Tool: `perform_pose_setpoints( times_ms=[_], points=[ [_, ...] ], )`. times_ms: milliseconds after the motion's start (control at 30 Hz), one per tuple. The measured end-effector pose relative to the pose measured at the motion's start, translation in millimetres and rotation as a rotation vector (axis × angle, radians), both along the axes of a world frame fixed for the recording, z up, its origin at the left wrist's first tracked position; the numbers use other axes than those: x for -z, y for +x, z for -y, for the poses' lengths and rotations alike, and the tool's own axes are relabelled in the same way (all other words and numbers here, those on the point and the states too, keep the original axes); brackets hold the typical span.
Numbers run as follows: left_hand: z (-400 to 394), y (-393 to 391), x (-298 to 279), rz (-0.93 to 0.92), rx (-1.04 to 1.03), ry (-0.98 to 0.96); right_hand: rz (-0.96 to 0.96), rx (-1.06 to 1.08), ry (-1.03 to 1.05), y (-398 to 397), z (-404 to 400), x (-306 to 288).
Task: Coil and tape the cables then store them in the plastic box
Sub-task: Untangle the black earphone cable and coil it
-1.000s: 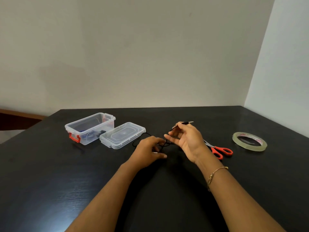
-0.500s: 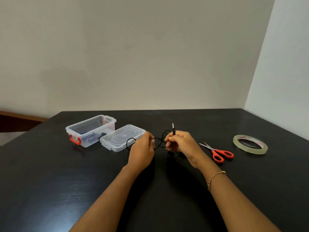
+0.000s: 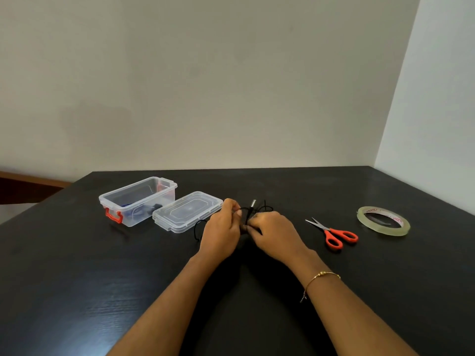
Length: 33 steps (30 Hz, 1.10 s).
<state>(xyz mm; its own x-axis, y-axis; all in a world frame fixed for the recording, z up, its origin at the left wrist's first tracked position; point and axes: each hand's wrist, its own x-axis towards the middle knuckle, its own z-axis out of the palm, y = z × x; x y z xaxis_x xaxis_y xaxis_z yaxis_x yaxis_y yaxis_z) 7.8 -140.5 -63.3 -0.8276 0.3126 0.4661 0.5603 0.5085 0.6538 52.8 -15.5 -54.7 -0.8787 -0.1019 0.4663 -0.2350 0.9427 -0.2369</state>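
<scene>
Head view: both hands' grip pinches black cable (image 3: 267, 208); open plastic box (image 3: 138, 199) holds seemingly coiled cables.

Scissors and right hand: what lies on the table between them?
Nothing. In the head view, only bare black table separates the right hand, shut on the black cable, from the red-handled scissors.

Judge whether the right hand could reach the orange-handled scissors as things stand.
Probably yes: the orange-handled scissors lie on bare black table beside the right hand, unobstructed, though it first must release the thin black cable.
</scene>
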Motion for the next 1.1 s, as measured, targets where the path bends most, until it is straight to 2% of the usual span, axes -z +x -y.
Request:
perform_pose_setpoints(
  times_ms=[167,267,367,467,600,667,700,767,833,900,1000,1100],
  points=[
    [0.8,-0.5,-3.8,-0.059,-0.094,0.056,-0.049,0.058,0.130,6.4,11.2,-9.6],
    [0.7,-0.1,-5.6,-0.082,-0.127,0.074,0.019,0.036,0.227,5.6,15.4,-14.0],
    [-0.5,1.2,-5.7,-0.085,-0.078,0.033,0.115,0.024,0.239,6.2,17.1,-13.0],
    [2.4,-2.0,-4.0,-0.061,-0.042,-0.004,0.057,-0.056,0.084,4.0,6.3,-15.4],
    [7.5,-4.4,-2.7,-0.030,0.011,0.053,-0.414,-0.005,-0.334,2.3,-10.7,-25.2],
    [6.9,-2.6,-5.2,-0.006,0.075,0.100,-0.510,0.141,-0.484,-0.3,-19.7,-24.6],
    [6.1,-1.4,-6.4,0.011,0.102,0.129,-0.455,0.215,-0.564,-2.1,-24.4,-22.9],
    [4.2,0.4,-8.6,0.059,0.132,0.210,-0.142,0.248,-0.769,-5.3,-31.5,-17.2],
    [2.4,1.4,-10.0,0.133,0.137,0.323,0.204,0.088,-0.947,-5.8,-30.2,-9.8],
    [1.6,0.8,-11.4,0.194,0.123,0.410,0.404,-0.106,-1.039,-5.0,-22.9,-6.7],
    [3.2,-2.1,-12.6,0.236,0.092,0.474,0.485,-0.220,-1.099,-3.9,-12.3,-8.1],
    [5.7,-3.7,-13.6,0.244,0.023,0.498,0.382,-0.119,-1.114,-3.2,-14.9,-10.4]
  ],
)
